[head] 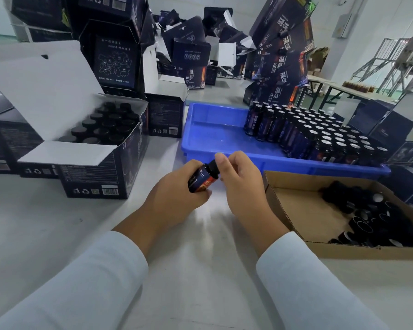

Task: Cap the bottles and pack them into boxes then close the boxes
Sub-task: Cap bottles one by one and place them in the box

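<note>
Behind hands: tray [215,129], open box [91,163].

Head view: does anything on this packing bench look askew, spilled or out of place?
Yes. The tall stack of dark printed boxes behind the blue plastic tray leans visibly leftward, and open dark cartons lie jumbled at the back. No spill shows. The small dark bottle held by both hands is tilted, as expected for capping.

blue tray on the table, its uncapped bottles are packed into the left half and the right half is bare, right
Not quite. The head view shows the bottles crowded into the right half of the blue tray, and it is the left half that is bare. They do look uncapped, with pale tops showing.
</note>
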